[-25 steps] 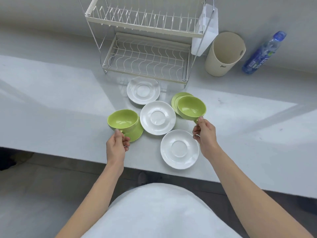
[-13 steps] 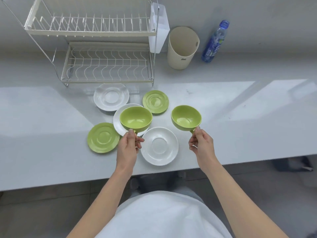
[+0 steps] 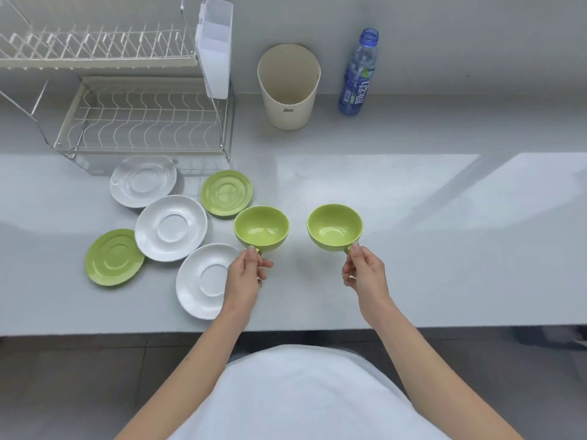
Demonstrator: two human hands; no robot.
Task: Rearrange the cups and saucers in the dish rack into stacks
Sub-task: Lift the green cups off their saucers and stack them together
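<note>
Green is the colour of both cups, and each one is held by its small handle. The left hand (image 3: 246,274) pinches the handle of the left cup (image 3: 261,228) between thumb and curled fingers, and the right hand (image 3: 365,274) pinches the handle of the right cup (image 3: 334,227) in the same way. Both cups stand upright with the mouth up, side by side and apart from each other, over the grey counter (image 3: 428,249); I cannot tell if their bottoms touch it. To the left of the cups I see five saucers lying flat on the counter. The front white saucer (image 3: 203,281) is partly under the left hand in my view. The middle white saucer (image 3: 171,228) lies just behind it and seems to cover the edge of the left green saucer (image 3: 114,257). The back white saucer (image 3: 143,181) lies just in front of the dish rack (image 3: 139,119), and the back green saucer (image 3: 226,193) is beside it, its near edge hidden behind the left cup. The dish rack stands at the back left, with a white plastic holder (image 3: 216,49) hanging on its right side. To the right of the rack stands a beige container (image 3: 288,87), and next to it a blue water bottle (image 3: 358,74), upright near the wall.
</note>
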